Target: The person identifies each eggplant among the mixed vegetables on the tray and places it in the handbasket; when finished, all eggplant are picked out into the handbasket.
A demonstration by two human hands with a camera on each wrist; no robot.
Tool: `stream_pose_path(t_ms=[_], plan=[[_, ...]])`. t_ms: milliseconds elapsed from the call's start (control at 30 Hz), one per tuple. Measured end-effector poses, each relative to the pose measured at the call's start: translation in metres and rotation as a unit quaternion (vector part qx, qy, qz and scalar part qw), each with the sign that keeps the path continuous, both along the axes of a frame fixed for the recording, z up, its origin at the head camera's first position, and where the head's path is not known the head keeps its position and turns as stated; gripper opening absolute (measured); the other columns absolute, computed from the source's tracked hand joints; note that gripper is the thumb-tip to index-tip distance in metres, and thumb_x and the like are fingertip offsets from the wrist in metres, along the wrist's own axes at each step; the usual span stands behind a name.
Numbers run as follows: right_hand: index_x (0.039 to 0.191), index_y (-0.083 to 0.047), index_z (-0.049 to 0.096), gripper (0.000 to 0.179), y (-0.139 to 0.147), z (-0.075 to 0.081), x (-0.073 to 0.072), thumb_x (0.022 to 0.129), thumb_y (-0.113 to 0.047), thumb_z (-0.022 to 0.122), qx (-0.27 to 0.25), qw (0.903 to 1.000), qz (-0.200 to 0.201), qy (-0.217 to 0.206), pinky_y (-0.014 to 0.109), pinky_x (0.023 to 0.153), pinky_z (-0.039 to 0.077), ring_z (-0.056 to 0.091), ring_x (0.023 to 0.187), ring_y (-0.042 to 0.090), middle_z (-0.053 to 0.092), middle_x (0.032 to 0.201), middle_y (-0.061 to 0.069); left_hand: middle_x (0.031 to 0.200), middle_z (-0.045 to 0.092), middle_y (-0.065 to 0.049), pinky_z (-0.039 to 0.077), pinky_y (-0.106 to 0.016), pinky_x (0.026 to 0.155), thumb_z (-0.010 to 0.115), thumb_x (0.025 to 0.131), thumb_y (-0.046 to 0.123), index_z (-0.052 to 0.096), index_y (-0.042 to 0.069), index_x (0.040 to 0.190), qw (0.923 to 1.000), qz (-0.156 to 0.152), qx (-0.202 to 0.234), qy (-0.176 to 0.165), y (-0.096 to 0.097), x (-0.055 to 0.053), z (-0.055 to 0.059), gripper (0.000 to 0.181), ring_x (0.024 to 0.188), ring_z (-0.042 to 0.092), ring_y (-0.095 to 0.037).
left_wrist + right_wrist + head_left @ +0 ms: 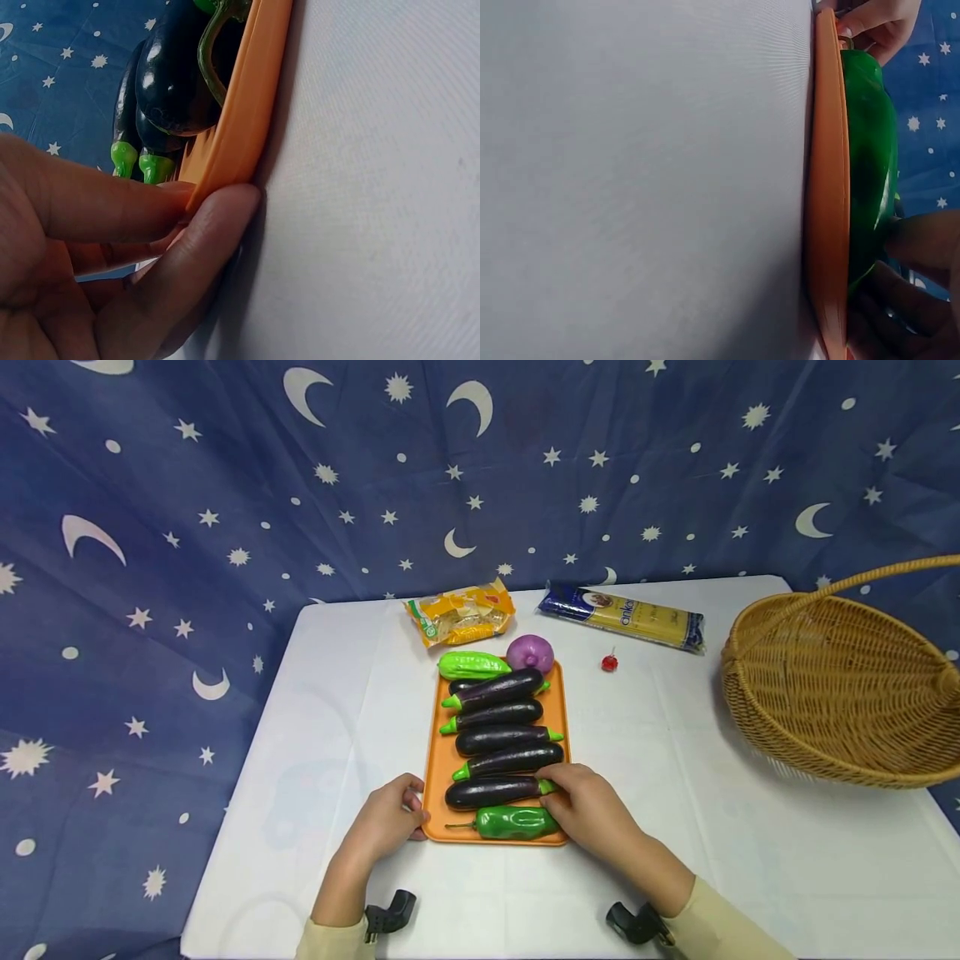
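An orange tray (431,768) lies on the table, bearing several dark purple eggplants (501,741) in a row. At its front edge a long green pepper (516,822) lies crosswise, stem to the left. My left hand (387,818) pinches the tray's rim near the front left corner; the left wrist view shows thumb and finger on either side of the rim. At the front right, my right hand (592,806) holds the pepper's right end, close to the green stem of the nearest eggplant (491,792). Part of that hand's grip is hidden.
Across the tray's back lie a light green vegetable (472,665) and a purple onion (530,652). Behind are a yellow pasta bag (461,614) and a spaghetti pack (626,617). A small red item (609,662) sits right of the tray. A wicker basket (832,685) stands at far right.
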State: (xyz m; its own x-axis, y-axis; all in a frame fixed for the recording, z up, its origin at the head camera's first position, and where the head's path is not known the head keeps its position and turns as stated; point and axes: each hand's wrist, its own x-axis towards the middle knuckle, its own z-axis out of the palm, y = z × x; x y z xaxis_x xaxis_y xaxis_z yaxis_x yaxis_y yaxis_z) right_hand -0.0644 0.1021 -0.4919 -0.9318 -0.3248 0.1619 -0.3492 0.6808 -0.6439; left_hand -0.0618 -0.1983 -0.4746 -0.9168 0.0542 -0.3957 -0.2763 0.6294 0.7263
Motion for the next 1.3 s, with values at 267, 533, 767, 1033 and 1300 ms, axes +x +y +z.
stream_pose_path(t_ms=[267, 533, 767, 1033, 1300], plan=[[0.114, -0.010, 0.072, 0.035, -0.005, 0.002, -0.004, 0.081, -0.008, 0.084, 0.036, 0.9993, 0.013, -0.002, 0.042, 0.092, 0.058, 0.067, 0.107, 0.023, 0.072, 0.112, 0.004, 0.085, 0.056, -0.007, 0.059, -0.031, 0.053, 0.070, 0.088, -0.004, 0.057, -0.003, 0.117, 1.0000, -0.003, 0.000, 0.002, 0.001, 0.000, 0.001, 0.032, 0.058, 0.065, -0.015], [0.112, -0.011, 0.074, 0.035, -0.006, 0.003, -0.009, 0.079, -0.009, 0.086, 0.037, 0.9989, 0.028, -0.007, 0.043, 0.093, 0.058, 0.068, 0.105, 0.024, 0.074, 0.108, 0.004, 0.085, 0.056, -0.007, 0.059, -0.031, 0.053, 0.070, 0.088, -0.004, 0.057, -0.003, 0.117, 1.0000, -0.003, 0.001, 0.005, 0.003, -0.001, 0.001, 0.032, 0.058, 0.065, -0.015], [0.110, -0.011, 0.076, 0.032, -0.002, 0.000, -0.012, 0.079, -0.008, 0.085, 0.030, 0.9977, 0.061, 0.004, 0.043, 0.090, 0.058, 0.069, 0.101, 0.023, 0.075, 0.105, 0.002, 0.084, 0.056, -0.008, 0.058, -0.030, 0.052, 0.070, 0.087, -0.005, 0.057, -0.003, 0.116, 1.0000, -0.005, 0.000, 0.007, 0.002, -0.002, 0.000, 0.032, 0.058, 0.065, -0.015], [0.109, -0.013, 0.077, 0.030, 0.002, 0.003, -0.015, 0.081, -0.010, 0.085, 0.001, 0.9970, 0.077, -0.008, 0.039, 0.087, 0.060, 0.070, 0.100, 0.017, 0.075, 0.104, -0.001, 0.084, 0.056, -0.007, 0.058, -0.030, 0.053, 0.070, 0.088, -0.004, 0.057, -0.002, 0.115, 1.0000, -0.006, 0.002, 0.005, 0.002, -0.001, 0.000, 0.030, 0.058, 0.065, -0.016], [0.113, -0.016, 0.076, 0.033, 0.007, 0.009, -0.018, 0.081, -0.013, 0.085, -0.057, 0.9948, 0.061, -0.059, 0.033, 0.080, 0.060, 0.067, 0.094, 0.013, 0.073, 0.105, -0.002, 0.085, 0.056, -0.008, 0.059, -0.031, 0.053, 0.070, 0.088, -0.005, 0.056, -0.003, 0.116, 0.9999, -0.003, 0.011, 0.005, 0.000, 0.000, -0.001, 0.032, 0.058, 0.065, -0.016]])
